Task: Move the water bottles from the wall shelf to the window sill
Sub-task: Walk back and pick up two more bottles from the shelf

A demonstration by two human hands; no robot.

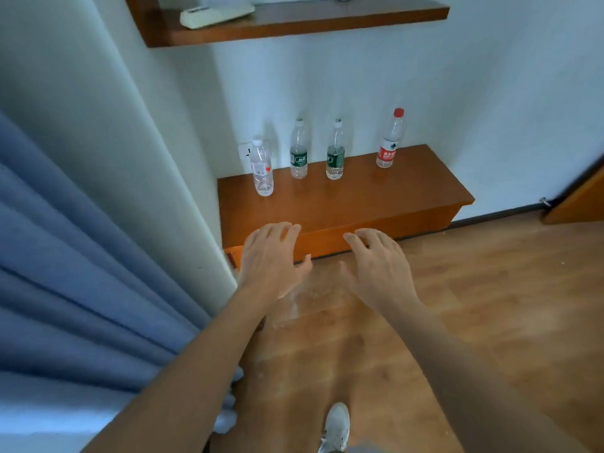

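Observation:
Several clear water bottles stand upright on a low brown wall shelf (pixel 376 197). From left: a white-capped bottle (pixel 262 166), a green-labelled bottle (pixel 298 150), a second green-labelled bottle (pixel 335 151), and a red-capped, red-labelled bottle (pixel 389 140). My left hand (pixel 273 258) and my right hand (pixel 380 264) reach forward side by side, palms down, fingers relaxed and spread, holding nothing. Both hover in front of the shelf's near edge, short of the bottles. The window sill is not in view.
An upper brown shelf (pixel 327 22) holds a white remote control (pixel 215 13). A blue curtain (pixel 75 273) hangs at the left beside a white wall column. Wooden floor spreads to the right, with a door (pixel 581 194) at the far right. My shoe (pixel 336 426) shows below.

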